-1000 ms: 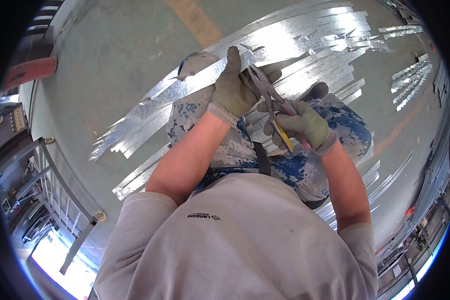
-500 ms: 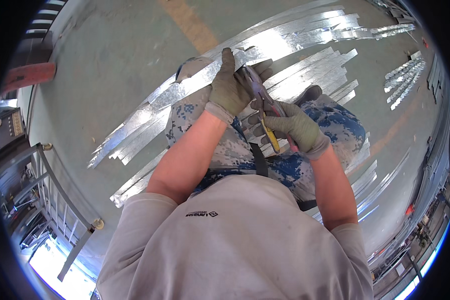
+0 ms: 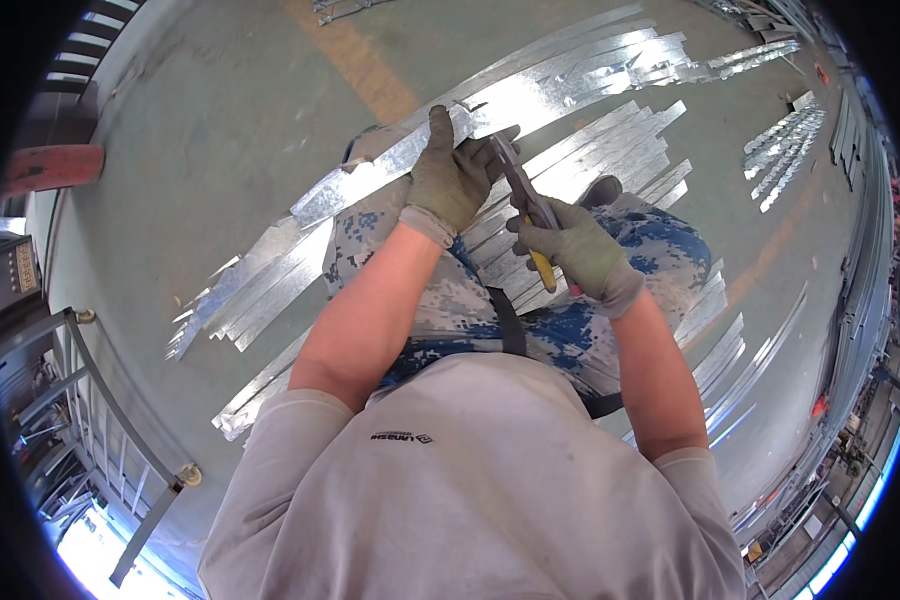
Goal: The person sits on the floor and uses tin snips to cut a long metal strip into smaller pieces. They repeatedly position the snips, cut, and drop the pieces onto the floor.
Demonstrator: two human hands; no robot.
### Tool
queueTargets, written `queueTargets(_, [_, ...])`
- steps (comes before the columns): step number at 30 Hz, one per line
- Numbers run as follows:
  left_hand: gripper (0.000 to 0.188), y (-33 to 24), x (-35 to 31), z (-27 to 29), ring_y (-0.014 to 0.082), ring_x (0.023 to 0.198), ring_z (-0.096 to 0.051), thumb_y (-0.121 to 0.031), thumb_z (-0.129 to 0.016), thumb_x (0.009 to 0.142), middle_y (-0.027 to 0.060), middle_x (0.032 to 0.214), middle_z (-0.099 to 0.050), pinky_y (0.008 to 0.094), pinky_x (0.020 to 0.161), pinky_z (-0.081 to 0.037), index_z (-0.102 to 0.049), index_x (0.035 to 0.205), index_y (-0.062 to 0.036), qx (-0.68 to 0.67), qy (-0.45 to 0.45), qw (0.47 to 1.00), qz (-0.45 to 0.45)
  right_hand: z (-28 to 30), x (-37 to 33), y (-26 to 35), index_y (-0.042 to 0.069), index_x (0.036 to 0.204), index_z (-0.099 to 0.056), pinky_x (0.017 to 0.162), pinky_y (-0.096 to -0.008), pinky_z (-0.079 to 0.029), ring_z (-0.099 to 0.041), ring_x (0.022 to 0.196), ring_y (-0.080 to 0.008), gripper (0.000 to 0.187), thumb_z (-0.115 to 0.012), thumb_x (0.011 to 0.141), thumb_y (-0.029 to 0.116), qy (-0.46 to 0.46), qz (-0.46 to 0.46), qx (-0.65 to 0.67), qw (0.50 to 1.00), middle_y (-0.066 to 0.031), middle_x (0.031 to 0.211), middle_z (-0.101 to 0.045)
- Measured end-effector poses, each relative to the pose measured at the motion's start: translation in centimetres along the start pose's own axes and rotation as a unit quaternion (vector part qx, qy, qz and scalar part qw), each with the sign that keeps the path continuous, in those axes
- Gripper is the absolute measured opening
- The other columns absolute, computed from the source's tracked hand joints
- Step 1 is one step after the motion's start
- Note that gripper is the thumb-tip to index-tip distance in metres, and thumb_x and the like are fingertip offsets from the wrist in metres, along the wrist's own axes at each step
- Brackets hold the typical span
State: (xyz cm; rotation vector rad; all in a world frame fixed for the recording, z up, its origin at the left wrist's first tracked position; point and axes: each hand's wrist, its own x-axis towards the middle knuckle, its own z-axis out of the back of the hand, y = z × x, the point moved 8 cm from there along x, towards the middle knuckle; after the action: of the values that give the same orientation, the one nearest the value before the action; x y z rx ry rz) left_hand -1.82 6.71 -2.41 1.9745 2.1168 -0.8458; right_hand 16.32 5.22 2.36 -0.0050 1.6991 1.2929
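My left hand (image 3: 446, 185), in a grey-green work glove, is wrapped round a shiny galvanized metal strip (image 3: 382, 165) over my left knee, the thumb along its near face. My right hand (image 3: 577, 243), gloved alike, grips a pair of snips (image 3: 520, 180) with a dark metal head and a yellow handle; a bit of red shows below the palm. The head points up and left, its tip close to my left fingers and the strip's edge. Whether the jaws touch the metal is hard to tell. My right fingers partly hide the handles.
Many more metal strips (image 3: 610, 140) lie in fanned layers on the green floor (image 3: 210, 130) ahead and beneath my legs. A smaller pile (image 3: 785, 150) is at the far right. A wheeled metal frame (image 3: 120, 420) stands at the left, below a red object (image 3: 55, 170).
The snips' handles, spread apart before, are closer together now, and my right fingers have closed round them. The whole view has shifted slightly; my left hand keeps its hold on the strip.
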Motion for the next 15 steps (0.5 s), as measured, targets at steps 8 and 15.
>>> queueTargets(8, [0.069,0.26,-0.28,-0.06,0.0478,0.137,-0.065,-0.061,-0.052,0.114,0.0256,0.144,-0.063,0.061,0.119,-0.054,-0.047,0.149,-0.0022,-0.023,-0.042,0.998,0.033,-0.11,0.4,0.51,0.001,0.134,-0.07,0.069,-0.032,-0.053,-0.062,0.078,-0.0126,0.042,-0.073,0.102,0.027,-0.037,0.07,-0.048,0.996,-0.0026,0.091,-0.068])
queueTargets(15, [0.073,0.21,0.2,0.17,0.0491,0.138,-0.064,-0.061,-0.052,0.114,0.0269,0.147,-0.06,0.0621,0.119,-0.054,-0.041,0.152,0.0005,-0.035,-0.009,0.999,0.021,-0.12,0.91,0.69,0.001,0.142,-0.068,0.07,-0.0319,-0.053,-0.062,0.075,-0.0131,0.049,-0.071,0.101,0.027,-0.048,0.067,-0.064,0.995,-0.0043,0.09,-0.068])
